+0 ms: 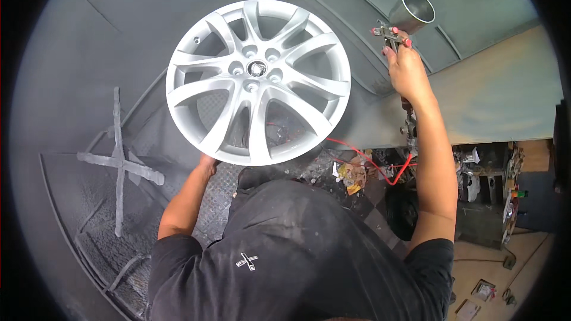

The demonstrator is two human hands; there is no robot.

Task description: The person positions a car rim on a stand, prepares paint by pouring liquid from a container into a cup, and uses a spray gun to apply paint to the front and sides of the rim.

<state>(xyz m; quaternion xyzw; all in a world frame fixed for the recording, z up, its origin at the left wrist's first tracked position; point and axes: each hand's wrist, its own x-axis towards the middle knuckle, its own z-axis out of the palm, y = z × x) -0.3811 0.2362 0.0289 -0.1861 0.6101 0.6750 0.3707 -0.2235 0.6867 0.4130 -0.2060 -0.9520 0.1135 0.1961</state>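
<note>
A silver multi-spoke alloy wheel with a round centre cap is held up in front of me, its face turned upward. My left hand grips its near lower rim from below; the fingers are hidden behind the wheel. Off to the right, my right hand is closed around a spray gun. An open metal cup sits on top of the gun, tilted to the right. The gun and the wheel are apart.
A grey cross-shaped bar stand is at the left. A red hose runs below the right arm, beside crumpled yellowish paper and a black round object. Grey-coated walls surround the far side. A cluttered shelf stands right.
</note>
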